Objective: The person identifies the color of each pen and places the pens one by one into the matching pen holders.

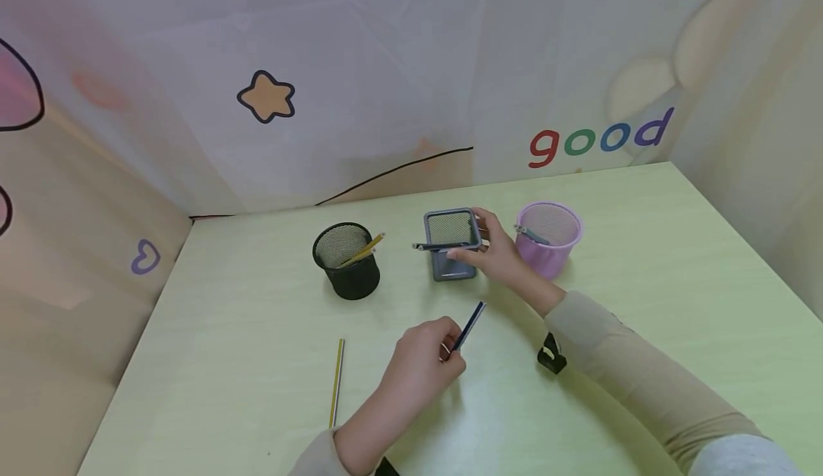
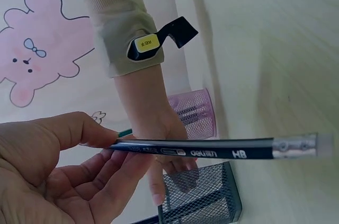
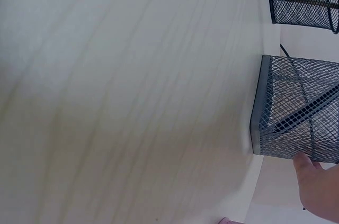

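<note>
My left hand pinches a dark blue pencil between thumb and fingers, above the table. White lettering with "HB" runs along its side, and the end with the metal band points away from the hand. Farther back, my right hand grips the right side of a grey square mesh pen holder, thumb at the front. The holder stands upright on the table. A dark pencil leans inside it, its end sticking out over the left rim; through the mesh its slanted shaft shows in the right wrist view.
A round black mesh cup with yellow pencils stands to the left of the square holder. To its right is a pink mesh cup holding grey-green pencils. One yellow pencil lies on the table beside my left forearm.
</note>
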### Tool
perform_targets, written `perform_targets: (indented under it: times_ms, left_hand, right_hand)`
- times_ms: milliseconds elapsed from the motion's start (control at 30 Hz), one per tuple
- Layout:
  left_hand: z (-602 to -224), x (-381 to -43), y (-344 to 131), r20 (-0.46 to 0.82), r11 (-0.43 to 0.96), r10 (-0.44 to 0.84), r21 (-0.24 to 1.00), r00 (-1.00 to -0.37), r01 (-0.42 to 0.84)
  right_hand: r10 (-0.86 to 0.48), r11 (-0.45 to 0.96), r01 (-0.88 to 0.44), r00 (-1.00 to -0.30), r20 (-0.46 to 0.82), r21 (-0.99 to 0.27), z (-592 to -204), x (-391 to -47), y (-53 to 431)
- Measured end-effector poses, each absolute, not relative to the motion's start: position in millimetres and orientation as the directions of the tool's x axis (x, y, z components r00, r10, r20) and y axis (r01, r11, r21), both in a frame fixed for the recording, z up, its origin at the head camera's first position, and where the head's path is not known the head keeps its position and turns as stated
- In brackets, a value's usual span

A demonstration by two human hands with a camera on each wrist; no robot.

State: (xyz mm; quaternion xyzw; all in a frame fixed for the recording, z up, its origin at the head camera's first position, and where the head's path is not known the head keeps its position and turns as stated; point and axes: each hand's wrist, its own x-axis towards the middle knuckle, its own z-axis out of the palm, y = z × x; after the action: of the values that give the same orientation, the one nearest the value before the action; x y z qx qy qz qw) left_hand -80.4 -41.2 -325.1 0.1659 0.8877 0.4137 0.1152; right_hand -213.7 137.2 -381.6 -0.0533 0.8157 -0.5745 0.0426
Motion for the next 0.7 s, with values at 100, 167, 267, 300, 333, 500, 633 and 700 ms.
perform_targets:
  times_ms: [100, 167, 267, 300, 333, 500, 633, 700]
  left_hand:
    - [-322.2, -81.2, -43.1, -0.03, 0.597, 0.39, 0.769, -0.921, 0.228]
    - [-320.8, -82.0, -43.7, 0.002, 0.585, 0.396, 0.77, -0.918, 0.254]
    - [-318.9, -83.8, -43.1, 0.054, 0.564, 0.411, 0.769, -0.91, 0.301]
    - [-317.7, -84.1, -42.6, 0.068, 0.555, 0.415, 0.771, -0.907, 0.312]
    - [-316.2, -84.4, -42.2, 0.082, 0.547, 0.417, 0.772, -0.905, 0.322]
    - [-306.8, -85.0, -42.3, 0.128, 0.515, 0.391, 0.791, -0.912, 0.331]
    - [-300.5, -85.8, -44.8, 0.163, 0.487, 0.361, 0.807, -0.918, 0.335]
    - [-298.4, -86.0, -46.5, 0.195, 0.462, 0.35, 0.815, -0.916, 0.35]
  right_hand:
    - [-0.137, 0.333, -0.037, -0.99, -0.01, -0.942, -381.0, -213.4, 137.3]
    - [-0.137, 0.332, -0.037, -0.99, -0.009, -0.942, -380.8, -213.3, 137.3]
    - [-0.135, 0.334, -0.038, -0.991, -0.008, -0.942, -380.4, -213.2, 137.8]
    - [-0.135, 0.336, -0.039, -0.991, -0.008, -0.941, -380.4, -213.5, 137.8]
    - [-0.135, 0.337, -0.039, -0.991, -0.007, -0.941, -380.4, -213.8, 137.8]
    - [-0.134, 0.333, -0.046, -0.991, 0.001, -0.942, -380.1, -214.1, 136.9]
    - [-0.124, 0.327, -0.044, -0.992, 0.003, -0.944, -380.5, -214.1, 136.3]
    - [-0.124, 0.329, -0.048, -0.992, 0.007, -0.943, -381.0, -214.5, 136.5]
